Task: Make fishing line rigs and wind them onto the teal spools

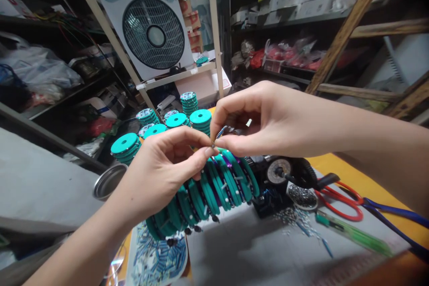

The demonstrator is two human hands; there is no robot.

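My left hand (164,170) and my right hand (264,118) meet above a row of teal spools (214,187) mounted side by side on a winding machine. Both pinch a tiny dark piece (212,145) between thumb and forefinger, fingertips touching each other. A thin coiled wire or spring (221,132) runs up from the pinch into my right fingers. The spools carry dark line and small white pegs. Small dark weights hang below the row near the table.
Stacks of teal spools (174,123) stand behind. The black winder wheel (279,172), red scissors (338,201), blue-handled scissors (392,212), a green tool (351,232), a tray of blue tubes (157,254), a metal cup (109,181) and a box fan (152,29) surround the work.
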